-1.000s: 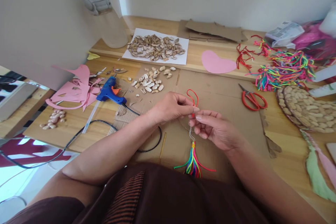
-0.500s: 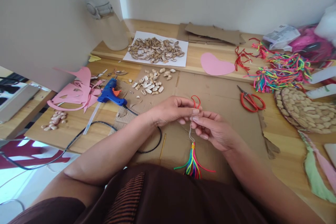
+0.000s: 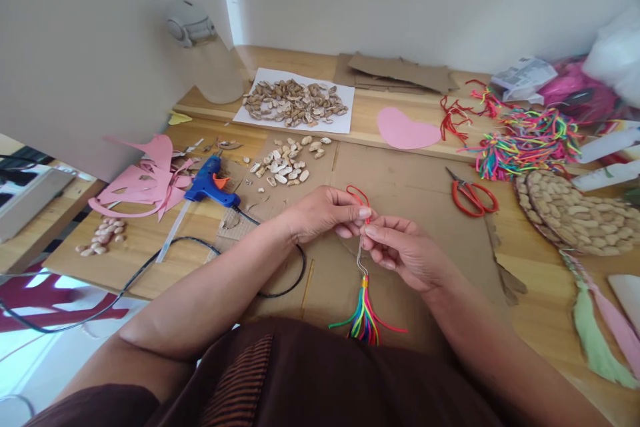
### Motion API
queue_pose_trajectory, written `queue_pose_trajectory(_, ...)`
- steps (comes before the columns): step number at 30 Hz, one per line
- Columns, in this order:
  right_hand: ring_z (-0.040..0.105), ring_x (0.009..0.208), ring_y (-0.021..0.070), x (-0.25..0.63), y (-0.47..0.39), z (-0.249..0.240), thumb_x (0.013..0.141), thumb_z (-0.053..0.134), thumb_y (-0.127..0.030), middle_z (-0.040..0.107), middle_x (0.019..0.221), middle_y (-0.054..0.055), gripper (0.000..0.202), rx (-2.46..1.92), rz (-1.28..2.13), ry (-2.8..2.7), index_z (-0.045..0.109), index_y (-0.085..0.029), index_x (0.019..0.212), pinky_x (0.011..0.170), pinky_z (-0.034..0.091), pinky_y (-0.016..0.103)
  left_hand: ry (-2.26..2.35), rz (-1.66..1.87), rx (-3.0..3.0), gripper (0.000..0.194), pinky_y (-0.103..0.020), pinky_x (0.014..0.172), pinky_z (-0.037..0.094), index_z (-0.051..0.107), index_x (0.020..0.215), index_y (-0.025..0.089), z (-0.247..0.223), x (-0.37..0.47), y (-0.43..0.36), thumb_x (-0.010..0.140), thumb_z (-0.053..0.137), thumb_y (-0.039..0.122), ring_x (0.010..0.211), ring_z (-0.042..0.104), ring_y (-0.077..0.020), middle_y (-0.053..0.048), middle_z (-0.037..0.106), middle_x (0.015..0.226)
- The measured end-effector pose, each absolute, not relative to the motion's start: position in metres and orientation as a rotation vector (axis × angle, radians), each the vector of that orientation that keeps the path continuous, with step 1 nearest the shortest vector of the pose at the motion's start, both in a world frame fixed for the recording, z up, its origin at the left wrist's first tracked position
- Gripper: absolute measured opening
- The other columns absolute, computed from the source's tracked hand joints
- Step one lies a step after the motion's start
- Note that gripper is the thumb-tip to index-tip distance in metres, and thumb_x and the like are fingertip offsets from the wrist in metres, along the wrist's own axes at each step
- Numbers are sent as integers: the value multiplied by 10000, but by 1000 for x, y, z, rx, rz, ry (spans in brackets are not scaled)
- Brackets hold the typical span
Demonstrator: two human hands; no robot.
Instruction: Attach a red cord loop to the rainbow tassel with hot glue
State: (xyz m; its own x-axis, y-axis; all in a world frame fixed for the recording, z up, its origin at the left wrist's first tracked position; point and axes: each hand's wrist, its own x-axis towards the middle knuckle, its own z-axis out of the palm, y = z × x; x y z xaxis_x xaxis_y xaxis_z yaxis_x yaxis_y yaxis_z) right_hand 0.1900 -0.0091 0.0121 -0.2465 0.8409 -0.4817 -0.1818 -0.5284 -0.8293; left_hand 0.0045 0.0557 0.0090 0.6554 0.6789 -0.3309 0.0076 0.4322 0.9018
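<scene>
My left hand (image 3: pixel 327 213) pinches a red cord (image 3: pixel 361 195), whose loop rises above the fingertips. Close against it, my right hand (image 3: pixel 403 247) is closed on the cord's lower part, where it meets a pale string (image 3: pixel 359 260). From that string a multicoloured tassel (image 3: pixel 364 307) hangs below the fingers, its strands spreading near my lap. The fingertips hide the spot where red cord and pale string join.
A blue glue gun (image 3: pixel 213 183) with a black cable lies left of my hands, near pink scraps (image 3: pixel 150 180). Peanut shells (image 3: pixel 295 103) cover a white paper behind. Red scissors (image 3: pixel 473 193), more tassels (image 3: pixel 530 140) and a peanut-covered piece (image 3: pixel 585 213) are on the right.
The red loop has tilted to the left and a short stretch of red cord now shows between the fingertips. The view has shifted slightly; both hands stay together.
</scene>
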Motion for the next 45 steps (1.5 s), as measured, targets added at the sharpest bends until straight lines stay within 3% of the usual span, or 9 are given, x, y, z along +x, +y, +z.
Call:
queue_pose_trajectory(3, 508, 472, 53, 190, -9, 11, 673, 863, -409, 667, 658, 7, 298, -1292, 1834, -836, 687, -169, 679, 379, 270, 160, 789, 510, 1066, 519, -182, 576, 498, 742, 866, 118, 10, 4, 57, 759, 759, 626, 630, 620, -77, -40, 700, 750)
queue_pose_trajectory(9, 495, 471, 50, 191, -7, 12, 678, 859, -401, 659, 654, 8, 287, -1280, 1765, -838, 690, -170, 660, 376, 260, 162, 676, 428, 1190, 442, -193, 665, 528, 740, 983, 138, 10, 4, 58, 798, 765, 538, 736, 660, -98, -63, 742, 846)
queue_pose_trajectory(15, 486, 458, 43, 190, -7, 12, 669, 865, -389, 658, 646, 2, 282, -1281, 1732, -812, 687, -172, 650, 373, 259, 161, 776, 487, 1215, 468, -186, 614, 514, 755, 897, 123, 9, 5, 56, 841, 690, 583, 684, 638, -90, -68, 735, 805)
queue_pose_trajectory(22, 506, 445, 49, 191, -6, 6, 640, 873, -411, 666, 637, 9, 304, -1293, 1663, -815, 698, -164, 662, 363, 276, 154, 815, 522, 1233, 332, -189, 621, 517, 764, 976, 120, 9, 7, 54, 775, 787, 383, 659, 607, -80, -45, 724, 796)
queue_pose_trajectory(30, 511, 442, 58, 187, -8, 4, 666, 852, -454, 671, 644, 15, 344, -1414, 1516, -918, 671, -161, 679, 360, 274, 168, 894, 625, 1342, 330, -181, 519, 447, 765, 855, 132, 5, 12, 49, 746, 801, 442, 569, 531, -73, -18, 690, 697)
queue_pose_trajectory(37, 532, 496, 55, 188, -9, -1, 804, 744, -357, 687, 692, 15, 211, -1407, 1401, -1150, 693, -174, 711, 391, 293, 181, 954, 678, 1389, 284, -175, 477, 382, 728, 786, 125, 6, 16, 43, 769, 771, 405, 529, 502, -66, -6, 661, 639)
queue_pose_trajectory(45, 521, 457, 54, 185, -9, 5, 733, 791, -404, 684, 681, 24, 268, -1431, 1511, -1057, 683, -161, 707, 378, 301, 173, 899, 633, 1276, 290, -171, 514, 438, 680, 799, 134, 8, 15, 44, 793, 745, 416, 556, 527, -60, 8, 643, 681)
